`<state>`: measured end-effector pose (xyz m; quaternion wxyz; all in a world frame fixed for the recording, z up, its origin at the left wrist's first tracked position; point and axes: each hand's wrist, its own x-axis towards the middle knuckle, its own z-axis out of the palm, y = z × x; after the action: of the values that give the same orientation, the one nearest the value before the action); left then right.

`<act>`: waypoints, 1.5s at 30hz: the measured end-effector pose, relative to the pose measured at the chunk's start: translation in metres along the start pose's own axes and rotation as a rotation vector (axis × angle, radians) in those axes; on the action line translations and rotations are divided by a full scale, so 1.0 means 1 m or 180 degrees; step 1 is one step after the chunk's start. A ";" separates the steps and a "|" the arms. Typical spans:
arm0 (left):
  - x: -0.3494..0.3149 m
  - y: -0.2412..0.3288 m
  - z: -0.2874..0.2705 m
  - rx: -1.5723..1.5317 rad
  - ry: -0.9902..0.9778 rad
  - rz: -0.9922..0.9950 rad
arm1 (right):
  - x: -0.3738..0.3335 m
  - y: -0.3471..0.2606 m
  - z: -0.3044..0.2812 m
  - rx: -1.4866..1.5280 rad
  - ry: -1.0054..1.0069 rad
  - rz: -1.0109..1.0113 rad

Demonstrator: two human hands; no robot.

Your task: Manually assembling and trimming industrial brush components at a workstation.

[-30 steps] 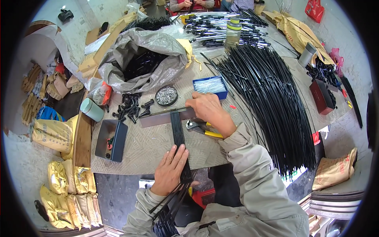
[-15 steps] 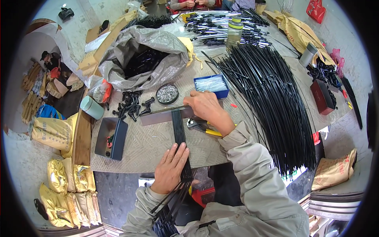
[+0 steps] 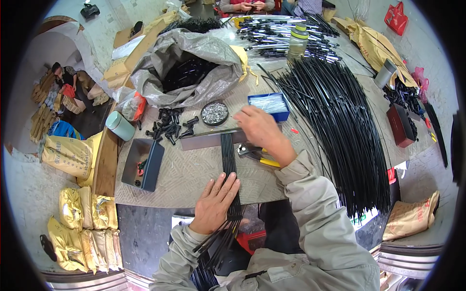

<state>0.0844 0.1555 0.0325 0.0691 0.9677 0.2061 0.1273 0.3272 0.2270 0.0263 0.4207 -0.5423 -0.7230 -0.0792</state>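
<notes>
My left hand (image 3: 216, 203) lies flat, fingers stretched, over a row of thin black rods (image 3: 228, 153) laid side by side. Their far ends meet a long metal bar (image 3: 204, 139); their near ends fan out past the table edge. Just above the bar, between a round dish of small silvery pieces (image 3: 214, 114) and a blue box of thin white sticks (image 3: 281, 116), is my right hand (image 3: 264, 130). Its fingers are curled together; anything in the fingertips is too small to make out. Yellow-handled pliers (image 3: 257, 155) lie below the right hand.
A large pile of black rods (image 3: 335, 131) covers the right side. Black plastic fittings (image 3: 167, 125), a dark bin (image 3: 143, 165) and a pale green cup (image 3: 120, 126) stand left. Behind are an open grey sack (image 3: 189, 72) and a bottle (image 3: 297, 41). Another person's hands (image 3: 252, 6) show at the far edge.
My right hand has lifted slightly off the metal bar. My left hand stays flat on the rods. The whole view has shifted a little.
</notes>
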 end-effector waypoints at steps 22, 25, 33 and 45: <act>-0.007 -0.013 0.018 0.0223 0.0466 0.0137 | 0.016 0.065 -0.060 -0.2074 -0.0941 0.0010; -0.008 -0.014 0.017 0.0338 0.0468 0.0169 | 0.021 0.065 -0.066 -0.2186 -0.0830 -0.0143; -0.011 -0.010 0.014 -0.0007 0.0425 0.0081 | 0.032 0.073 -0.067 -0.2154 -0.0925 -0.0856; -0.009 -0.014 0.019 0.0072 0.0528 0.0155 | 0.048 0.064 -0.091 -0.2118 -0.1129 -0.0611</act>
<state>0.0767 0.1632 0.0095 0.0378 0.9593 0.1890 0.2064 0.4268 0.2348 0.0951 0.0809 -0.5842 -0.7668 -0.2534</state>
